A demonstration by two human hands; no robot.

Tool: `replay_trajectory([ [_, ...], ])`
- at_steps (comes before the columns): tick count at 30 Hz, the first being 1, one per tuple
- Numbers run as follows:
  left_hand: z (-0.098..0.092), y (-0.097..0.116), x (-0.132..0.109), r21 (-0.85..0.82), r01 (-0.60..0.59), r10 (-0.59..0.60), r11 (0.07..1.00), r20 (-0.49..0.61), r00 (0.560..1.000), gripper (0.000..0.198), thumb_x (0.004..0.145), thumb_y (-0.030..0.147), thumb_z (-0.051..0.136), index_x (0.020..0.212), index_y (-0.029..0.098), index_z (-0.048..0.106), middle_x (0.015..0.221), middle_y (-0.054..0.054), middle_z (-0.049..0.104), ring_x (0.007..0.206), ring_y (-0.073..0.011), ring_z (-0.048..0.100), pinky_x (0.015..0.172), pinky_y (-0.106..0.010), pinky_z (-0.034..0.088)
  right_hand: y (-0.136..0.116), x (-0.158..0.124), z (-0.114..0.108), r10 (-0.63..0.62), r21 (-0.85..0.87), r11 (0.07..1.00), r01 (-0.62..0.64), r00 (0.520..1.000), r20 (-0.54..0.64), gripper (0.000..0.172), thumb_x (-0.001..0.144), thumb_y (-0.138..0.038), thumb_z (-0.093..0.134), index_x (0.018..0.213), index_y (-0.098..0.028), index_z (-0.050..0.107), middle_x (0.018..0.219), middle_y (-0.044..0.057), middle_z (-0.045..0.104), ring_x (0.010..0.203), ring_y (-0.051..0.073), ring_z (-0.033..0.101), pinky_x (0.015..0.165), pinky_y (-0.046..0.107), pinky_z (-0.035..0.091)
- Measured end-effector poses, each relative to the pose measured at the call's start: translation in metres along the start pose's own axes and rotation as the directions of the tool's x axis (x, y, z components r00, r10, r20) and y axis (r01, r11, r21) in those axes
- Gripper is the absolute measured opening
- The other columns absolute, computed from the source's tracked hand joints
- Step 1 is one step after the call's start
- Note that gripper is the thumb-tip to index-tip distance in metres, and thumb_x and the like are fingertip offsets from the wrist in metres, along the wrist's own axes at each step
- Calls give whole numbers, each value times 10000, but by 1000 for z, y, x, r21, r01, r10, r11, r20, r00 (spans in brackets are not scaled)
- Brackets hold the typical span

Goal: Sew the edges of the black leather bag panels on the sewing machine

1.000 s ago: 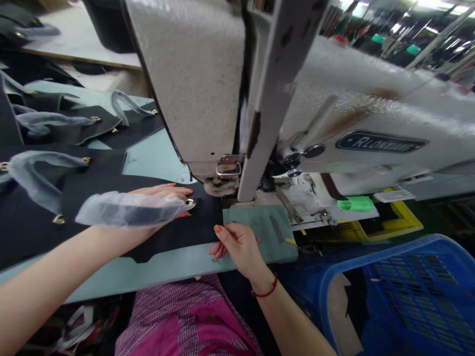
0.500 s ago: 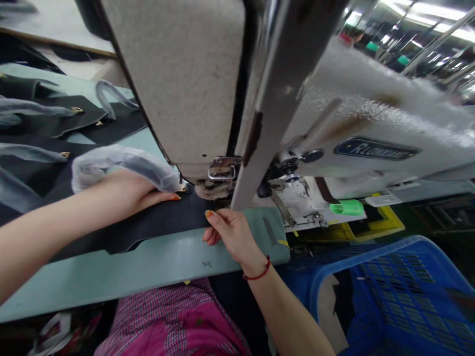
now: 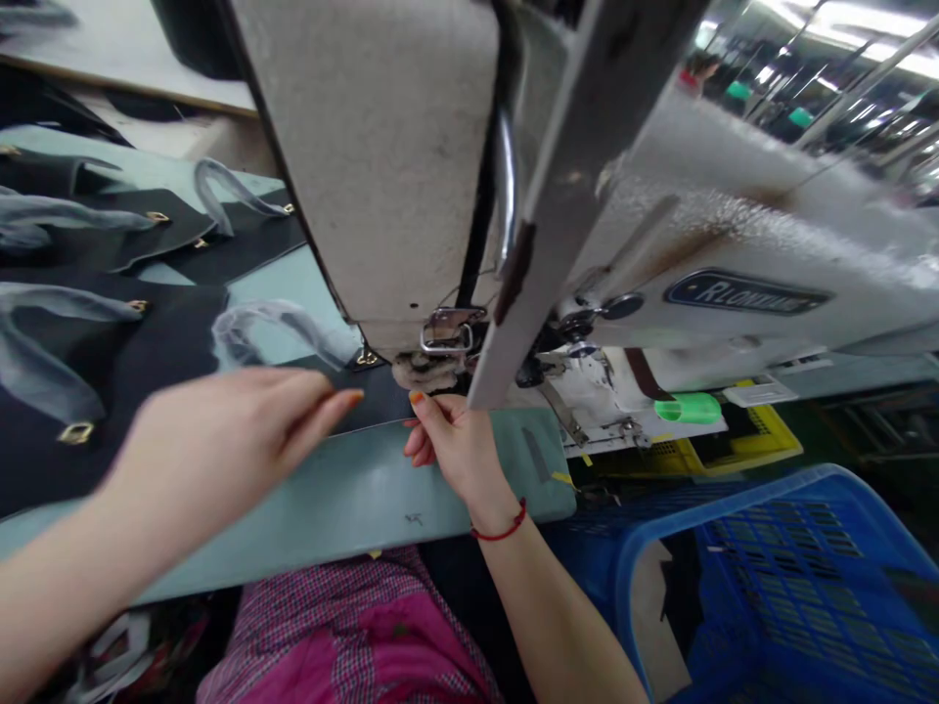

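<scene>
A black leather panel (image 3: pixel 380 399) lies under the head of a sewing machine (image 3: pixel 367 176). Its handle (image 3: pixel 275 323) is wrapped in clear plastic and joined by a gold-coloured metal fitting (image 3: pixel 365 358). My right hand (image 3: pixel 459 445), a red cord at its wrist, is closed at the panel's front edge near the needle area, thumb on top. My left hand (image 3: pixel 235 435) hovers left of it over the near edge, fingers curled and thumb pointing right. Whatever its fingers may hold is hidden. The presser foot is mostly screened by the machine head and my right hand.
More black panels (image 3: pixel 161 337) with plastic-wrapped handles lie on the left of the pale green table (image 3: pixel 352 499). At the lower right stands a blue plastic basket (image 3: pixel 734 508) with pieces inside. A yellow crate (image 3: pixel 763 445) sits behind it. A metal bar (image 3: pixel 543 235) slants across the machine.
My left hand has come off the panel beside the handle, moving toward me and curling. The panel's near edge has shifted away on the left. My right hand has barely moved.
</scene>
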State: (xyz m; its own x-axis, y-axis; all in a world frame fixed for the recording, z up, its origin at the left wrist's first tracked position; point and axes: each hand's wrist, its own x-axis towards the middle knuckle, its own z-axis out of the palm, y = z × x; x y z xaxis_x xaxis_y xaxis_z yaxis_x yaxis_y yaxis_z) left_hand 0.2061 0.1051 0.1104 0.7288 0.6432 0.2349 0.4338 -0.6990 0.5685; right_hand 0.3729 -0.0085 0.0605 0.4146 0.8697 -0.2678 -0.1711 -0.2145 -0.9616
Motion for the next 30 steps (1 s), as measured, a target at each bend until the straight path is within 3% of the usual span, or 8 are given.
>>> replay_trajectory([
  [1, 11, 8, -14, -114, 0, 11, 993, 97, 995, 419, 870, 513, 574, 580, 213, 542, 537, -4, 450, 531, -157, 457, 520, -267, 316, 0, 0, 0, -10, -3, 1000, 10, 1000, -7, 553, 857, -675, 583, 678, -152, 608, 513, 1, 617, 390, 85, 551, 394, 160, 423],
  [3, 38, 18, -38, -484, 231, -60, 844, 342, 938, 408, 900, 521, 550, 650, 199, 559, 588, 3, 467, 542, -131, 436, 524, -252, 340, -1, -1, 1, -28, -16, 999, 28, 999, -22, 536, 868, -653, 585, 672, -155, 608, 509, -1, 615, 385, 82, 546, 394, 158, 417],
  [6, 77, 18, -46, -779, 564, -255, 273, 507, 824, 457, 817, 637, 622, 929, 194, 626, 707, 13, 484, 549, -103, 369, 470, -215, 292, -2, -1, 1, -44, -48, 998, 42, 998, -36, 538, 876, -649, 577, 660, -158, 612, 506, 2, 613, 383, 83, 536, 398, 166, 410],
  [7, 86, 16, -41, -812, 572, -294, 114, 523, 800, 523, 772, 665, 657, 970, 181, 631, 742, 5, 497, 561, -99, 365, 462, -207, 280, -3, -1, 1, -49, -59, 997, 47, 998, -43, 542, 876, -654, 572, 656, -160, 611, 503, 1, 608, 383, 85, 531, 399, 171, 408],
  [9, 95, 10, -26, -835, 548, -345, -49, 529, 775, 581, 694, 669, 731, 931, 144, 652, 761, -10, 518, 590, -97, 382, 469, -199, 297, -3, -1, 1, -61, -86, 995, 56, 997, -54, 546, 879, -658, 565, 647, -165, 605, 492, -3, 591, 379, 87, 516, 402, 182, 402],
  [14, 92, 6, -1, -815, 578, -467, -34, 525, 712, 476, 578, 522, 867, 715, 127, 638, 572, 41, 444, 555, -85, 357, 480, -187, 310, -2, -2, 2, -116, -161, 982, 101, 989, -87, 520, 916, -609, 544, 644, -170, 603, 476, -12, 551, 394, 84, 489, 429, 192, 390],
  [22, 90, 6, -1, -794, 607, -392, 15, 554, 734, 507, 674, 524, 796, 510, 168, 475, 505, 50, 371, 509, -79, 301, 469, -210, 303, 33, -35, 2, -112, -15, 994, 111, 989, -101, 440, 975, -541, 498, 791, -162, 629, 585, -2, 591, 490, 92, 533, 487, 192, 412],
  [30, 89, 8, 8, -857, 512, -323, 64, 468, 823, 444, 762, 462, 736, 553, 167, 478, 517, 50, 355, 488, -72, 285, 452, -207, 273, 84, -53, 4, 9, -60, 998, -12, 999, -54, 506, 966, -585, 475, 780, -146, 643, 564, -6, 571, 452, 79, 495, 446, 179, 369],
])
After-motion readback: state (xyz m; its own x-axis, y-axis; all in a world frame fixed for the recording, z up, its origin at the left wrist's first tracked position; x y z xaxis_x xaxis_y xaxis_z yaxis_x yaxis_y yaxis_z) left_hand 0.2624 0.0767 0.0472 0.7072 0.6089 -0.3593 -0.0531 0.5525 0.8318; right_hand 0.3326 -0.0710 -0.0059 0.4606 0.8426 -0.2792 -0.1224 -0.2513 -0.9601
